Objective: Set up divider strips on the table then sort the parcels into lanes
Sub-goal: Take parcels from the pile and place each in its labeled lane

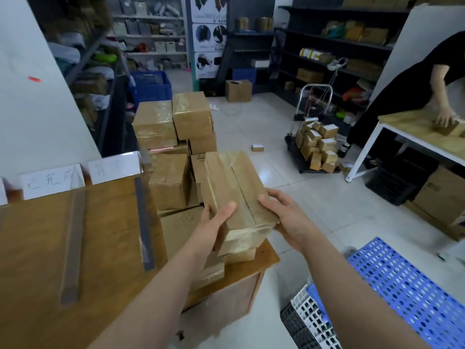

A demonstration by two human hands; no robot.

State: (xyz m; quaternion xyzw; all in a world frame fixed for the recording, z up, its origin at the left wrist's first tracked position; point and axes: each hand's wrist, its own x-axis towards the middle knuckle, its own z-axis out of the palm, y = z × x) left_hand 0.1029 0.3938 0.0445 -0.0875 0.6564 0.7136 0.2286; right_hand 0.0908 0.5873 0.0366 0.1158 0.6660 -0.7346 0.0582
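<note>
Taped brown parcel [236,195] was held above parcel stack [176,152], right of bench [32,248]. Left hand [216,220] and right hand [284,217] gripped its near end, likely for carry to lane. Two divider strips [73,245] lay on bench, lanes ready below label cards [52,181].

White card [51,182] on the table reads "已完成".

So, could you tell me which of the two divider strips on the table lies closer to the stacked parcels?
The darker grey strip, near the table's right edge beside the parcel stack; the brownish strip lies further left, mid-table.
</note>
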